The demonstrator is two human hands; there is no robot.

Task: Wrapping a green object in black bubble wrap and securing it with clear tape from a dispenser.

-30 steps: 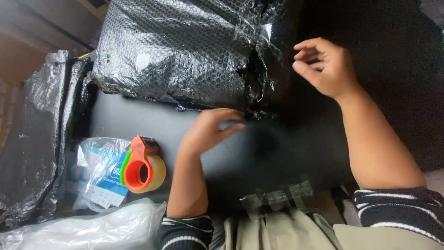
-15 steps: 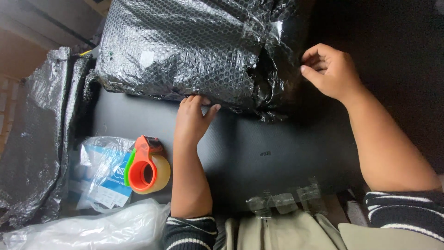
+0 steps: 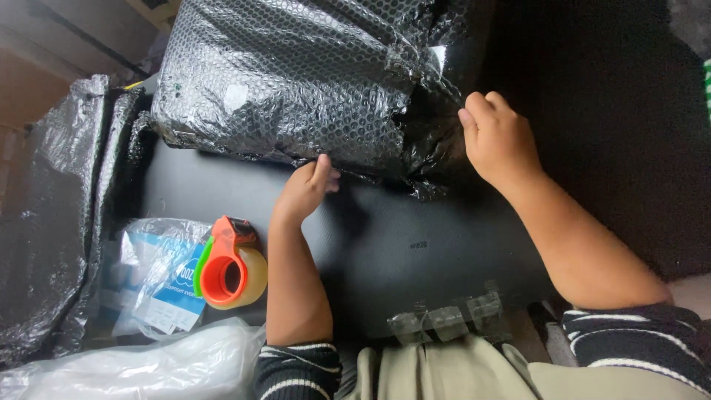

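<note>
Lots of clutter around you here. At the worktop's (image 3: 415,237) left edge there's an orange and green tape dispenser (image 3: 229,263) with a clear roll, lying on a blue and white plastic packet (image 3: 159,285). Further left are folded sheets of black bubble wrap (image 3: 55,222), and a clear plastic bag (image 3: 133,367) sits at the near left corner. A few strips of clear tape (image 3: 448,318) are stuck along the near edge, right by your lap.

The big parcel wrapped in black bubble wrap (image 3: 296,81) takes up the far side of the worktop, and nothing lies between it and your hands.

Your left hand (image 3: 305,191) is at the parcel's near edge, fingers loosely curled, with the fingertips (image 3: 323,164) touching the wrap's lower hem. I can't tell if you're pinching it or just pressing. Your right hand (image 3: 502,141) is curled fairly tight against the parcel's right end, knuckles up, pressing into the crinkled wrap there. Whether it actually grips a fold is hidden.
</note>
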